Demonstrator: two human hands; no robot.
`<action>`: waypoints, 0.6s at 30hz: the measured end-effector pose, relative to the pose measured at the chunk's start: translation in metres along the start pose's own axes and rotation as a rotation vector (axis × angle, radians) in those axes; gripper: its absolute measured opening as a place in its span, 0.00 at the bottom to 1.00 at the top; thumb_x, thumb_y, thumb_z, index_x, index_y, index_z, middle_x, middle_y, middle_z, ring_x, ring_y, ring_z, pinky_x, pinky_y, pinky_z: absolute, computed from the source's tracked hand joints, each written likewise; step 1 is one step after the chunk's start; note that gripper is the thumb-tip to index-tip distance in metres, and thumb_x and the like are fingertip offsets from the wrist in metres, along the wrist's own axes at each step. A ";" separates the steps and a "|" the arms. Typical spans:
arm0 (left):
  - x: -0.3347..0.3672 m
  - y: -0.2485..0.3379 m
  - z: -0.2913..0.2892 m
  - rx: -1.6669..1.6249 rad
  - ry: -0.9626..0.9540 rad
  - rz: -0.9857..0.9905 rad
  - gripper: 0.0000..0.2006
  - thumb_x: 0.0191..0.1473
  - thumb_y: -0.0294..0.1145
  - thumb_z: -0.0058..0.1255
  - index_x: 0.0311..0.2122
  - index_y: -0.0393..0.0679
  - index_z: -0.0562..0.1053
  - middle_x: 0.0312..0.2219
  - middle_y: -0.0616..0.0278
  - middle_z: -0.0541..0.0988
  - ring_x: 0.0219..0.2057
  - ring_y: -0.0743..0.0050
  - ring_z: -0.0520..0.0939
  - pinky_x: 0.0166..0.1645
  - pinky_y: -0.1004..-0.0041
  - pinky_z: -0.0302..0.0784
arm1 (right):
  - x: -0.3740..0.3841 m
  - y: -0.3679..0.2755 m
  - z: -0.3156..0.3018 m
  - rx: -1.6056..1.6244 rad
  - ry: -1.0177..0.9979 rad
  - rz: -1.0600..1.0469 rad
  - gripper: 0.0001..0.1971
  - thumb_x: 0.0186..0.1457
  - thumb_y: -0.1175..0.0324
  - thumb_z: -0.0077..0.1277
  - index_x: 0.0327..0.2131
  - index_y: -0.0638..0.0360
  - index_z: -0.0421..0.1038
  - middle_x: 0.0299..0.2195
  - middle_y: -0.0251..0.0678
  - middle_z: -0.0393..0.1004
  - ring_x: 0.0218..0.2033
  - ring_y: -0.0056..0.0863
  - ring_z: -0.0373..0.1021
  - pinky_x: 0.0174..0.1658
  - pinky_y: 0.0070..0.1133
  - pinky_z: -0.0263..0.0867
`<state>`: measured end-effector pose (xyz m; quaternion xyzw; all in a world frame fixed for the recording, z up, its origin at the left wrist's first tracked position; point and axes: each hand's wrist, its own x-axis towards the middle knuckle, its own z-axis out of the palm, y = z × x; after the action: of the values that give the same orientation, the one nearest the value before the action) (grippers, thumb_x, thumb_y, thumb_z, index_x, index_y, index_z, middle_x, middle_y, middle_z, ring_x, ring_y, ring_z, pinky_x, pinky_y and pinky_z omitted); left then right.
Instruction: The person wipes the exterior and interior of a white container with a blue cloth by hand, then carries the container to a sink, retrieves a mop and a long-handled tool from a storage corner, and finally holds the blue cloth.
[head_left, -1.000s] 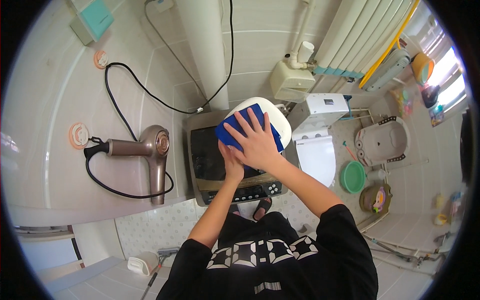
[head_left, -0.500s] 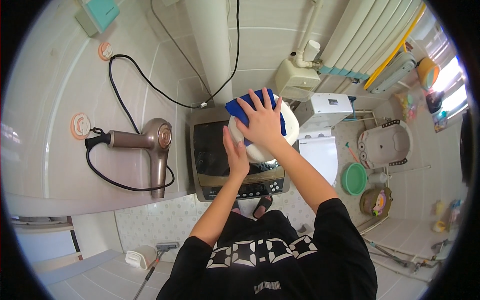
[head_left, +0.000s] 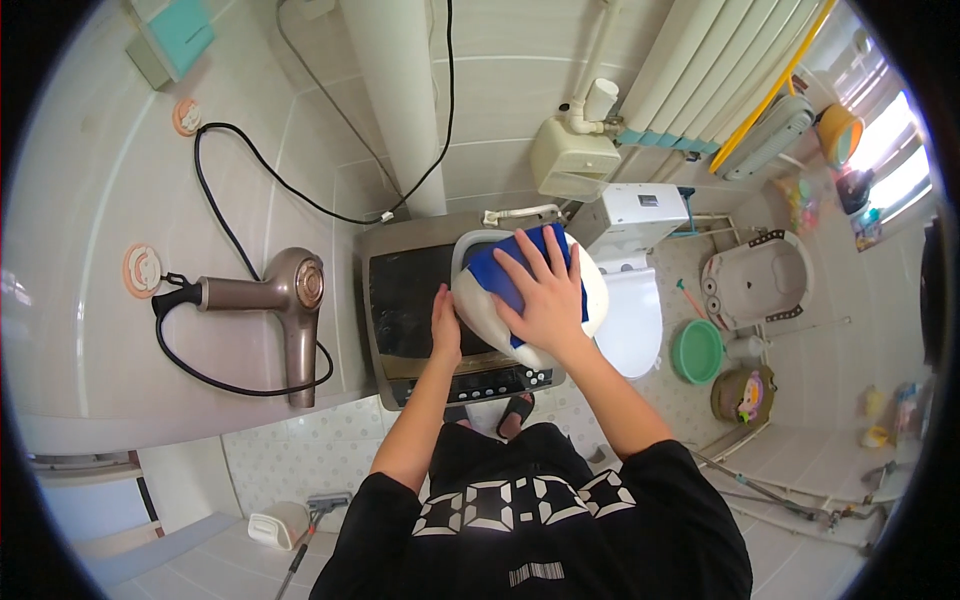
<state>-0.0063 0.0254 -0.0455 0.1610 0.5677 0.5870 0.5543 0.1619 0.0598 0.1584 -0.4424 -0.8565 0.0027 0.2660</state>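
A white, rounded, smooth-walled object [head_left: 482,322] is over the right part of the brown top-loading washing machine [head_left: 398,300]; its exact kind I cannot tell. A grey-white rim shows along its far left edge. Draped across its top is a blue cloth [head_left: 492,272]. My right hand [head_left: 545,300] lies on that cloth with its fingers spread, pressing it to the white surface. Against the object's left side rests my left hand [head_left: 446,330], fingers stretched out and pointing away from me. The object's underside is hidden.
A hair dryer [head_left: 300,320] with a looped black cord hangs at the left wall. To the right are a white toilet [head_left: 632,320], a green basin [head_left: 697,352] and a baby tub [head_left: 765,280]. A mop [head_left: 300,550] is at lower left.
The white object has come nearer to me and slightly right over the machine, showing a grey-white rim behind it. Both hands moved with it. The whole view has shifted a little.
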 end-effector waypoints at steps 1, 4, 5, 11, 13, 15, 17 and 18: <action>0.002 -0.004 0.001 -0.005 -0.066 -0.040 0.30 0.63 0.52 0.41 0.67 0.55 0.56 0.62 0.63 0.63 0.65 0.65 0.58 0.65 0.58 0.47 | -0.007 0.004 -0.003 -0.005 0.000 0.006 0.29 0.45 0.51 0.57 0.53 0.42 0.72 0.62 0.39 0.62 0.65 0.53 0.50 0.63 0.58 0.38; 0.007 -0.014 0.012 0.072 0.012 -0.059 0.28 0.62 0.53 0.43 0.64 0.54 0.62 0.59 0.65 0.68 0.61 0.67 0.63 0.64 0.59 0.49 | -0.028 0.015 -0.015 -0.009 -0.014 0.078 0.30 0.44 0.52 0.58 0.54 0.42 0.71 0.62 0.38 0.61 0.66 0.53 0.49 0.63 0.57 0.38; 0.008 -0.016 0.015 0.076 0.004 -0.062 0.28 0.62 0.53 0.43 0.64 0.54 0.62 0.59 0.65 0.68 0.61 0.67 0.63 0.64 0.59 0.49 | -0.035 0.017 -0.018 -0.013 -0.013 0.086 0.30 0.44 0.52 0.58 0.54 0.42 0.71 0.62 0.38 0.61 0.66 0.53 0.49 0.63 0.57 0.38; 0.028 -0.024 0.020 0.240 0.093 0.004 0.31 0.57 0.46 0.53 0.62 0.42 0.65 0.54 0.52 0.71 0.55 0.62 0.71 0.59 0.70 0.64 | -0.070 0.017 -0.039 0.067 -0.115 0.030 0.32 0.41 0.54 0.58 0.55 0.40 0.71 0.63 0.37 0.60 0.66 0.53 0.48 0.64 0.57 0.38; 0.012 -0.016 0.042 0.569 0.361 -0.035 0.31 0.53 0.48 0.56 0.60 0.44 0.66 0.49 0.49 0.72 0.50 0.54 0.73 0.55 0.67 0.68 | -0.082 0.026 -0.042 0.041 -0.092 0.093 0.32 0.40 0.55 0.59 0.54 0.41 0.72 0.62 0.38 0.61 0.66 0.53 0.49 0.65 0.54 0.37; -0.001 -0.027 0.044 0.625 0.409 0.087 0.27 0.52 0.45 0.58 0.55 0.45 0.69 0.44 0.50 0.71 0.45 0.53 0.74 0.52 0.64 0.70 | -0.089 0.032 -0.046 0.030 -0.066 0.133 0.31 0.38 0.55 0.59 0.53 0.42 0.73 0.62 0.39 0.63 0.66 0.52 0.51 0.66 0.51 0.36; -0.018 -0.043 0.042 0.684 0.236 0.220 0.24 0.51 0.43 0.60 0.51 0.43 0.70 0.42 0.50 0.71 0.42 0.55 0.74 0.49 0.64 0.71 | -0.096 0.037 -0.049 0.031 -0.051 0.169 0.32 0.38 0.56 0.59 0.53 0.43 0.73 0.62 0.40 0.63 0.66 0.53 0.51 0.66 0.52 0.36; -0.026 -0.052 0.042 0.672 0.172 0.208 0.23 0.51 0.40 0.60 0.49 0.43 0.69 0.41 0.51 0.71 0.40 0.57 0.75 0.48 0.65 0.71 | -0.099 0.040 -0.052 0.036 -0.052 0.178 0.32 0.38 0.57 0.59 0.53 0.43 0.73 0.62 0.40 0.63 0.65 0.53 0.51 0.67 0.52 0.37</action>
<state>0.0612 0.0102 -0.0652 0.3412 0.7539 0.4324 0.3580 0.2622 -0.0033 0.1486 -0.5117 -0.8202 0.0534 0.2501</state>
